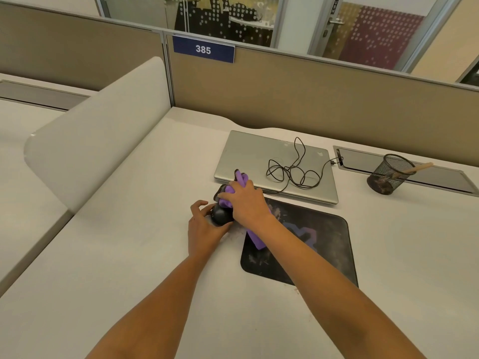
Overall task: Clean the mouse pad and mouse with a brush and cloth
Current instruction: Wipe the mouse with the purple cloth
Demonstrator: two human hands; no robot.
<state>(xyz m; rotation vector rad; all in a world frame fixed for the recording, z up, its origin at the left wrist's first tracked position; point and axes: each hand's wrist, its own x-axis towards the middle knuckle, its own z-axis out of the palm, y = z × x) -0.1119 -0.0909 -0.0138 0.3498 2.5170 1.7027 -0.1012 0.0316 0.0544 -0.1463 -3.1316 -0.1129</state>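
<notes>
Just left of the mouse pad [326, 257], at its far corner, the left hand [204, 230] curls round the black mouse [220, 218] and steadies it on the desk. The right hand [246, 203] grips a bunched purple cloth [255, 238] and presses it against the mouse's front end, while a loose tail of the cloth hangs over the pad's left edge. The step in hand looks like wiping the mouse. The pad shows pale smears and crumbs, so it seems not yet cleaned. Next, the mouse probably needs turning in the left hand so the cloth reaches its other faces.

Beyond the pad lies a closed laptop [259, 154] with the mouse cable [293, 167] coiled on its lid. Well to the pad's far right stands a mesh cup [386, 178] holding the brush [421, 167], its wooden handle leaning out over the rim.
</notes>
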